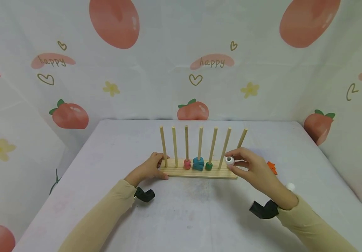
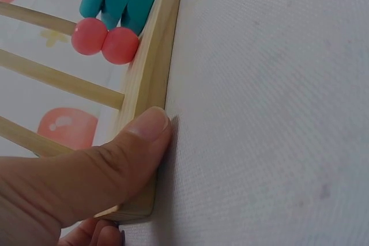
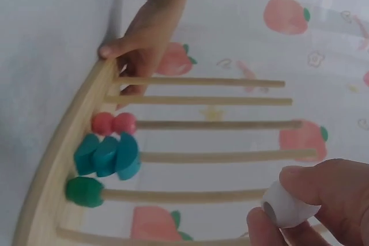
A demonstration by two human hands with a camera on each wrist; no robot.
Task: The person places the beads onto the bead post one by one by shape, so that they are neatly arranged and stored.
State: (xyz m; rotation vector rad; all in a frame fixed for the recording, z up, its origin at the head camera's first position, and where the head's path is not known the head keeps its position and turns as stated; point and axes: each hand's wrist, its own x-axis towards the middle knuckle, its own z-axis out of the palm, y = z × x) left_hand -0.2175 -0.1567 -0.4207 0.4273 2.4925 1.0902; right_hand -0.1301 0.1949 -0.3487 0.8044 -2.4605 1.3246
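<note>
A wooden peg rack (image 1: pixel 200 176) with several upright pegs stands on the table. My left hand (image 1: pixel 151 167) grips its left end, the thumb (image 2: pixel 135 139) along the front edge and the other fingers behind. Between thumb and fingertips, my right hand (image 1: pixel 256 171) pinches a white bead (image 3: pixel 283 205), its hole showing. In the head view this bead overlaps the right end of the rack, near the last two pegs. Two pink beads (image 2: pixel 105 41), three blue half-round beads (image 3: pixel 106 156) and a green bead (image 3: pixel 85 192) sit low on three middle pegs.
An orange star-shaped piece (image 1: pixel 271 167) lies on the table right of the rack. Another white bead (image 1: pixel 290 186) shows just beyond my right wrist. Behind the table hangs a white cloth (image 1: pixel 155 84) printed with peaches.
</note>
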